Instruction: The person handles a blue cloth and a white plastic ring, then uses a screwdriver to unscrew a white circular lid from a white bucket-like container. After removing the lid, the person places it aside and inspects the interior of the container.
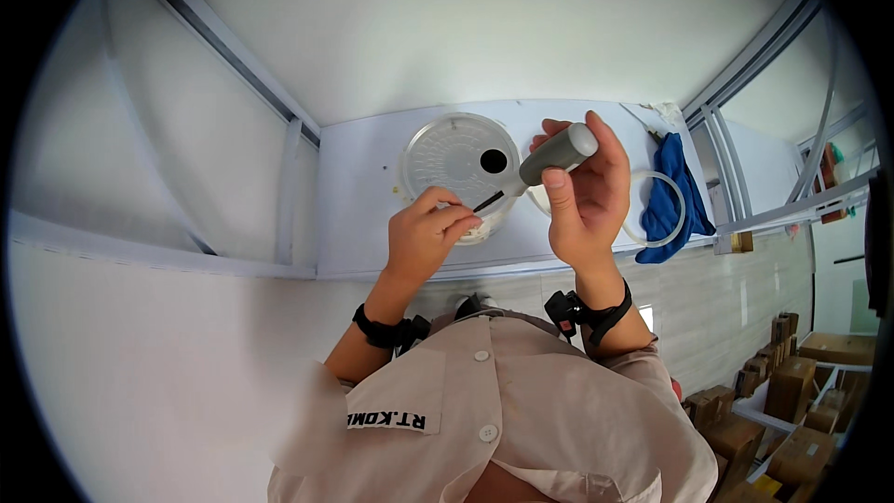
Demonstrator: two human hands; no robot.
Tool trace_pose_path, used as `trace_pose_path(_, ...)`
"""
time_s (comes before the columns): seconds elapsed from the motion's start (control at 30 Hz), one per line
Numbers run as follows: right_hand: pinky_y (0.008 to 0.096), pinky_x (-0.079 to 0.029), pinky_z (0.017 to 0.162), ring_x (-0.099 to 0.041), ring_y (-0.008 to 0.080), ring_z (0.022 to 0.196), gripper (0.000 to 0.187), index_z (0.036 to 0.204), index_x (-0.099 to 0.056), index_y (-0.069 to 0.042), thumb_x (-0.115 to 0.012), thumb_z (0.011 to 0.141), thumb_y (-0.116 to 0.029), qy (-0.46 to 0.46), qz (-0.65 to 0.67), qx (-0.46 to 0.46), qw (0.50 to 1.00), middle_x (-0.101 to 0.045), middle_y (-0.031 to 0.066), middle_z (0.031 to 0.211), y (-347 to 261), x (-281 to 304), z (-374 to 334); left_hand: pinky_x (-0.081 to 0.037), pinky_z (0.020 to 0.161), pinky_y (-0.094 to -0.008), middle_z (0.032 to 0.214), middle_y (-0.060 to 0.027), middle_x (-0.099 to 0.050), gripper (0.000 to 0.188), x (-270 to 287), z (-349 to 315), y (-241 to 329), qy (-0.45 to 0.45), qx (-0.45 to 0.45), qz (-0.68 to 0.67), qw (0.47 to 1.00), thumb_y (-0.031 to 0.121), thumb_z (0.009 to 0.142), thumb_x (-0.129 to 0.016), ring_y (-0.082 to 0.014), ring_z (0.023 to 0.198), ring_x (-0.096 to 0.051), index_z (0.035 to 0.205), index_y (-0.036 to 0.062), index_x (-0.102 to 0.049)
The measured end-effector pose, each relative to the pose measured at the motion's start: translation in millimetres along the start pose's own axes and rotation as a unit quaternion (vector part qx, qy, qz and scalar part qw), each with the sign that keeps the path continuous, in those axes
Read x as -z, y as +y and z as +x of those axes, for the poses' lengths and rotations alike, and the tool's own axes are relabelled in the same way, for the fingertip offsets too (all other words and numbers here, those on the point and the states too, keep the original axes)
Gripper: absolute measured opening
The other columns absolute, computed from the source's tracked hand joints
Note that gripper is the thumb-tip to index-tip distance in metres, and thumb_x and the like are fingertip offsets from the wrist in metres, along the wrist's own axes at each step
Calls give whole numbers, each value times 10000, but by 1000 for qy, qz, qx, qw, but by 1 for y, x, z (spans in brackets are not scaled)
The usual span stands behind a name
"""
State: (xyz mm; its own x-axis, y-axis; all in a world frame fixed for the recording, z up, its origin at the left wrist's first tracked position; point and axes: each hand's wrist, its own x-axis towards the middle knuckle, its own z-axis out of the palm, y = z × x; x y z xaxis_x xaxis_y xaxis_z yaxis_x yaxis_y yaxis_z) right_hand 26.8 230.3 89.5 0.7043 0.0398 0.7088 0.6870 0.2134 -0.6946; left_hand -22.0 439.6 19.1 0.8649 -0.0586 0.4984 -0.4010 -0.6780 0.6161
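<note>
My right hand (590, 196) supports a thick grey cylindrical tool (556, 155) with a lighter rounded end. The thumb lies along it and the fingers curve behind. Toward the lower left it narrows to a pale neck and a thin dark tip (488, 202). My left hand (426, 231) is closed in a pinch at this tip; whether the tip is a separate piece I cannot tell. Below and behind both hands stands a white round bucket (480, 231), partly covered by my left hand. Its translucent ribbed lid (447, 151) shows a black round spot (494, 161).
The white table (358, 214) meets a pale wall behind. To the right lie a translucent ring (679, 224) and a crumpled blue cloth (664, 205), with a thin tool (643, 121) beyond. White frame posts flank the table. Cardboard boxes (792, 387) stand at the lower right.
</note>
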Motion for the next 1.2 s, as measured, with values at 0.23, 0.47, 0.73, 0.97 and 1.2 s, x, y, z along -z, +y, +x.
trace_pose_path(0.23,403,-591,998,-677,287,1227,648,1562,-385,2,-718,1010,-64,100,-48,24,993,-638,229,1354,-5,21,-12,-532,629,-306,896,-67,-730,98,-15,10,3,-22,19,-77,997,102,866,-850,-191,713,-682,938,42,-822)
trace_pose_path(0.47,407,-587,1001,-704,276,1162,637,1563,-378,-18,-710,1027,-113,213,-98,21,972,-646,250,1349,-15,69,-22,-531,628,-311,912,-92,-749,184,-48,26,29,-120,-28,-133,983,101,903,-829,-194,700,-683,1072,34,-802)
trace_pose_path(0.73,437,-601,995,-706,280,1139,630,1552,-384,-16,-711,1020,-95,227,-108,8,968,-647,259,1344,-19,129,-19,-528,626,-362,832,-129,-748,145,-101,47,58,-150,-7,-121,981,132,962,-770,-270,668,-680,1062,28,-749)
trace_pose_path(0.97,444,-610,986,-708,284,1131,621,1547,-397,-26,-715,1019,-105,173,-65,-11,983,-649,256,1332,-1,149,3,-520,624,-354,858,-114,-738,132,-97,51,49,-2,25,-34,999,144,954,-775,-255,671,-665,1011,32,-736)
trace_pose_path(1.2,426,-599,964,-672,261,1130,571,1531,-415,-23,-669,1024,-89,64,18,-17,998,-628,226,1310,22,123,24,-553,672,-372,933,-72,-739,91,-54,29,44,75,164,83,980,118,916,-772,-264,763,-710,980,72,-726)
